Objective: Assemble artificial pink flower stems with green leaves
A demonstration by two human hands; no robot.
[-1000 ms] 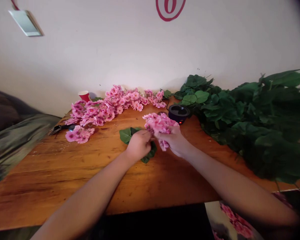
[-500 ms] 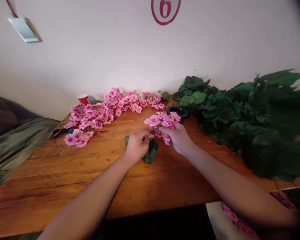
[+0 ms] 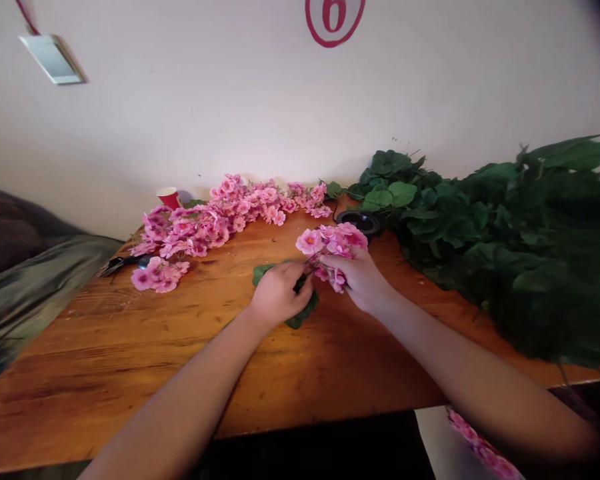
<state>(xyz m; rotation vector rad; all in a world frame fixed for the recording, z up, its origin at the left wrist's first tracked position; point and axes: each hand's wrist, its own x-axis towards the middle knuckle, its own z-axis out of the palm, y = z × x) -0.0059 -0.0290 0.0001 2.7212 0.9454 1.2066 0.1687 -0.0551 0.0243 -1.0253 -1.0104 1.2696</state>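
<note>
My right hand (image 3: pixel 357 273) is closed around a bunch of pink artificial flowers (image 3: pixel 347 235), held above the middle of the wooden table (image 3: pixel 170 373). Just left of it, the fingers of my left hand (image 3: pixel 280 292) pinch at the thin stems under the blossoms. Green artificial leaves (image 3: pixel 304 313) stick out below and behind my left hand, partly covered by it. The exact spot where the left fingertips meet the stems is partly hidden.
Pink flower bunches (image 3: pixel 195 230) lie along the table's back left, beside a red paper cup (image 3: pixel 169 198) and dark-handled cutters (image 3: pixel 120 265). A large heap of green leaves (image 3: pixel 460 220) covers the right side. A black round container (image 3: pixel 359 220) stands behind my right hand.
My left hand's fingers have shifted and extended along the stems, with the back of the hand turned more upward. The flowers in my right hand have moved slightly right.
</note>
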